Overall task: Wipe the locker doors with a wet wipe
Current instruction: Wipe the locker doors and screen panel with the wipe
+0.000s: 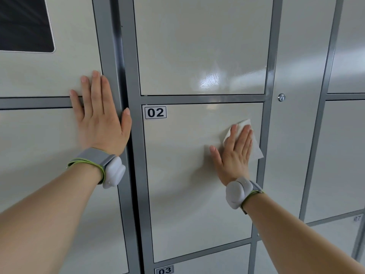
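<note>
White wet wipe (254,143) lies pinned under the flat, open right hand (235,155) at centre right of the frame, near the right edge of locker door 02 (197,194). The left hand (100,119), open and empty, braces on the frame (136,155) at centre left. Even palm pressure and overlapping strokes toward the number label (155,112) would likely cover the panel best.

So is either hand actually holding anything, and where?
The right hand presses a wet wipe flat against door 02, palm over its middle. The left hand holds nothing.
</note>
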Demonstrator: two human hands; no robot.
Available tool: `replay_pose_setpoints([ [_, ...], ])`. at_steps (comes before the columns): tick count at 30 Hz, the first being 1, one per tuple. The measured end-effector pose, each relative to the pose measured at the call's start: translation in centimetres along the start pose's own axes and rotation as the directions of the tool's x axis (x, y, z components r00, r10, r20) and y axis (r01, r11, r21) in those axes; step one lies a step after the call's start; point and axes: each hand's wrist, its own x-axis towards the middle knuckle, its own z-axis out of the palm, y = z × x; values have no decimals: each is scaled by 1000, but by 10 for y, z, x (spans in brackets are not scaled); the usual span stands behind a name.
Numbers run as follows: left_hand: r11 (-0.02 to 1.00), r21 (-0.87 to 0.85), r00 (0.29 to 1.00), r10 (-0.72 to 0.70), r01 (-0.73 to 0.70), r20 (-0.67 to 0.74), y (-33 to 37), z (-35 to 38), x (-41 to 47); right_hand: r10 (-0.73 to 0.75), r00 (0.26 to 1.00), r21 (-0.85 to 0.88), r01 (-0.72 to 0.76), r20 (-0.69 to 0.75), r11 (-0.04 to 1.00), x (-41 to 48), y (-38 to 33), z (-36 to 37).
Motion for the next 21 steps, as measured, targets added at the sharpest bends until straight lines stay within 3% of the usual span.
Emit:
replay_pose_setpoints([
  [6,1000,21,1000,1,-1,-24,-1,3,0,16,997,33,-14,-71,999,44,-15,-18],
  [15,1000,3,1000,3,-3,-4,0,0,0,12,999,-5,-12,-33,1000,11,6,-4],
  [21,1000,11,1000,-1,1,-17,0,3,0,41,994,10,-41,-99,999,47,0,-15],
])
